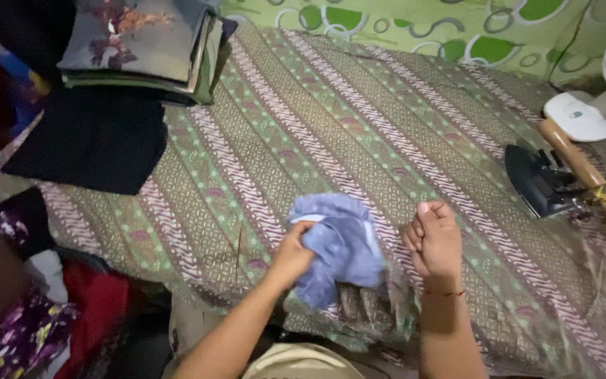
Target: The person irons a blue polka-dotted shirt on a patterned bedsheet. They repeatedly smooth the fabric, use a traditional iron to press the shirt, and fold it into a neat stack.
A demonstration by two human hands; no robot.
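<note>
Left hand (292, 254) pinches the crumpled pale-blue cloth (341, 249) at its edge, lifting it just off the green-and-brown patterned batik sheet (359, 119), as if to shake it loose. Right hand (433, 238), just beside the cloth, is fisted, holding nothing visible. The black wooden-handled iron (545, 179) sits well right of the cloth.

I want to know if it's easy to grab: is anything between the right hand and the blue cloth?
Nothing visible. The right hand is a closed fist beside the blue cloth, with only patterned batik sheet between them. The left hand already grips the cloth.
</note>
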